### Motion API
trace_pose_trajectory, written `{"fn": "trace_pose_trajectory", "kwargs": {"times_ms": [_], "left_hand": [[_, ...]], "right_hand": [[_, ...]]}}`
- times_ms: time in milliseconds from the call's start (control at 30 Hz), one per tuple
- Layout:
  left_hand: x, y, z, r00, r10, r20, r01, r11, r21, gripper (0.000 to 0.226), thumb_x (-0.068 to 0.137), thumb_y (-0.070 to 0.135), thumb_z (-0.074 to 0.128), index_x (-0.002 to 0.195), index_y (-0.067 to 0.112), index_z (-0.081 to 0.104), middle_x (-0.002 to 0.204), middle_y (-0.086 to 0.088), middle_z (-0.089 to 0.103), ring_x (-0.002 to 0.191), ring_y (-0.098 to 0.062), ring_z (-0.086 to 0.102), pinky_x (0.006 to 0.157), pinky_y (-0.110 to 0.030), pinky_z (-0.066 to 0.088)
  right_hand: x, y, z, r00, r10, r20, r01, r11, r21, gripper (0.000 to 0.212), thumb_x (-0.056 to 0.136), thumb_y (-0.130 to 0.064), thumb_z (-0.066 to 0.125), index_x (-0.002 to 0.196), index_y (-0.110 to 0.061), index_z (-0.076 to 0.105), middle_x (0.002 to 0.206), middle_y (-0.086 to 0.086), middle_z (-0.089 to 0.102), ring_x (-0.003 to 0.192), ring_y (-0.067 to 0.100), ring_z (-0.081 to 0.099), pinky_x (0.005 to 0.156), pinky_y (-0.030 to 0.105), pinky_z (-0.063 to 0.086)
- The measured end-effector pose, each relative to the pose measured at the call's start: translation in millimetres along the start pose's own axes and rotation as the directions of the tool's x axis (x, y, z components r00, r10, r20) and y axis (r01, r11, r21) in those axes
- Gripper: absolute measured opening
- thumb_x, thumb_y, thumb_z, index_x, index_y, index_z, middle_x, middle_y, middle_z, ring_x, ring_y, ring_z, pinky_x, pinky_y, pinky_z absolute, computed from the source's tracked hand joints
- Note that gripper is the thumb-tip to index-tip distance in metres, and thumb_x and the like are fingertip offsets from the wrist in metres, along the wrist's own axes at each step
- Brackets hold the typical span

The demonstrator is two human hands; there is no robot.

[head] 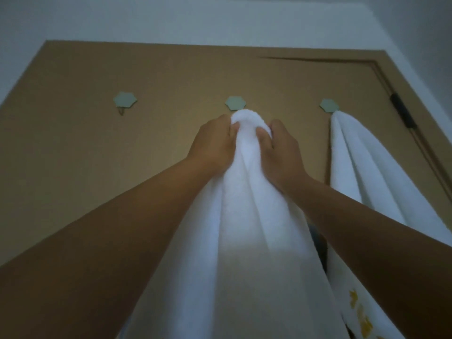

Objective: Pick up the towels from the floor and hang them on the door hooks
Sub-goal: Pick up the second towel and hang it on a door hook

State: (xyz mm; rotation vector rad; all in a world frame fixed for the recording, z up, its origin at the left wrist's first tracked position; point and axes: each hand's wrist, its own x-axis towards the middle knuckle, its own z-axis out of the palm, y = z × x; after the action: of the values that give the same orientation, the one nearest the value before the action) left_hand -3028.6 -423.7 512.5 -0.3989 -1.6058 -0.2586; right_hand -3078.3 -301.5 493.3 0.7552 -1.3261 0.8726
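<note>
A white towel hangs down from between my hands, its bunched top raised just under the middle hexagonal door hook. My left hand grips the bunch from the left, and my right hand grips it from the right. The hook's metal prong is hidden behind the towel's top. A second white towel hangs from the right hook. The left hook is bare, its prong showing below it.
The brown door fills the view, with its frame and a dark hinge on the right. White wall lies above. A cloth with yellow marks shows at the bottom right.
</note>
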Motion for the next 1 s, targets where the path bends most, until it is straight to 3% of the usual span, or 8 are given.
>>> {"fn": "trace_pose_trajectory", "kwargs": {"times_ms": [233, 400, 567, 667, 733, 833, 900, 1000], "left_hand": [[57, -16, 12, 0.993, 0.061, -0.106, -0.047, 0.991, 0.126, 0.031, 0.095, 0.021, 0.039, 0.111, 0.008, 0.061, 0.115, -0.014, 0.063, 0.107, -0.033, 0.058, 0.082, -0.036, 0.044], [92, -23, 21, 0.984, 0.026, -0.175, 0.007, 0.982, 0.187, 0.028, 0.095, 0.025, 0.041, 0.106, 0.018, 0.066, 0.111, -0.008, 0.065, 0.103, -0.03, 0.06, 0.073, -0.031, 0.038], [110, -31, 41, 0.99, -0.025, -0.136, 0.056, 0.971, 0.232, 0.027, 0.093, 0.025, 0.044, 0.099, 0.012, 0.066, 0.11, -0.013, 0.063, 0.101, -0.032, 0.06, 0.073, -0.033, 0.039], [108, -36, 49, 0.989, 0.004, -0.147, 0.023, 0.983, 0.182, 0.023, 0.092, 0.024, 0.046, 0.082, 0.011, 0.062, 0.104, -0.017, 0.062, 0.096, -0.035, 0.059, 0.07, -0.033, 0.037], [102, -38, 51, 0.988, 0.027, -0.153, -0.003, 0.988, 0.155, 0.029, 0.088, 0.021, 0.049, 0.061, 0.012, 0.046, 0.084, -0.014, 0.059, 0.086, -0.034, 0.057, 0.066, -0.031, 0.033], [90, -42, 52, 0.991, 0.006, -0.132, 0.008, 0.994, 0.109, 0.038, 0.082, 0.022, 0.056, 0.049, 0.015, 0.039, 0.058, -0.001, 0.043, 0.07, -0.026, 0.046, 0.061, -0.029, 0.03], [84, -42, 51, 0.996, -0.016, -0.09, 0.021, 0.998, 0.058, 0.029, 0.076, 0.026, 0.06, 0.052, 0.017, 0.047, 0.063, -0.001, 0.051, 0.071, -0.023, 0.05, 0.062, -0.028, 0.032], [74, -36, 45, 1.0, -0.011, 0.016, 0.011, 1.0, 0.02, 0.017, 0.066, 0.036, 0.061, 0.063, 0.02, 0.057, 0.076, -0.002, 0.061, 0.075, -0.022, 0.057, 0.063, -0.027, 0.037]], "right_hand": [[63, 16, 21, 0.996, -0.082, -0.032, 0.071, 0.963, -0.261, 0.029, 0.099, -0.03, 0.035, 0.105, -0.007, 0.052, 0.112, 0.014, 0.055, 0.103, 0.029, 0.051, 0.076, 0.03, 0.03], [90, 18, 26, 0.987, -0.103, -0.127, 0.078, 0.979, -0.186, 0.022, 0.096, -0.029, 0.042, 0.112, -0.015, 0.045, 0.116, 0.009, 0.05, 0.091, 0.025, 0.051, 0.073, 0.03, 0.033], [104, 33, 37, 0.997, -0.022, -0.076, -0.002, 0.954, -0.299, 0.023, 0.096, -0.03, 0.043, 0.11, -0.014, 0.051, 0.12, 0.013, 0.046, 0.101, 0.034, 0.054, 0.076, 0.029, 0.033], [106, 42, 43, 0.996, -0.009, -0.091, -0.016, 0.96, -0.278, 0.022, 0.094, -0.031, 0.045, 0.104, -0.014, 0.056, 0.119, 0.013, 0.047, 0.1, 0.033, 0.055, 0.074, 0.029, 0.033], [104, 45, 44, 0.996, -0.006, -0.087, -0.016, 0.966, -0.257, 0.023, 0.093, -0.03, 0.046, 0.103, -0.015, 0.06, 0.119, 0.012, 0.051, 0.102, 0.032, 0.055, 0.075, 0.029, 0.035], [94, 48, 41, 0.998, -0.02, -0.066, 0.002, 0.966, -0.259, 0.021, 0.091, -0.027, 0.046, 0.098, -0.015, 0.063, 0.116, 0.012, 0.055, 0.102, 0.03, 0.055, 0.075, 0.027, 0.034], [83, 48, 39, 0.998, -0.042, -0.045, 0.03, 0.971, -0.236, 0.018, 0.089, -0.026, 0.046, 0.08, -0.016, 0.058, 0.103, 0.01, 0.058, 0.092, 0.028, 0.055, 0.07, 0.026, 0.031], [66, 44, 39, 0.998, -0.066, 0.007, 0.066, 0.978, -0.199, 0.032, 0.088, -0.024, 0.045, 0.059, -0.02, 0.033, 0.083, 0.004, 0.048, 0.077, 0.024, 0.045, 0.066, 0.027, 0.027]]}}
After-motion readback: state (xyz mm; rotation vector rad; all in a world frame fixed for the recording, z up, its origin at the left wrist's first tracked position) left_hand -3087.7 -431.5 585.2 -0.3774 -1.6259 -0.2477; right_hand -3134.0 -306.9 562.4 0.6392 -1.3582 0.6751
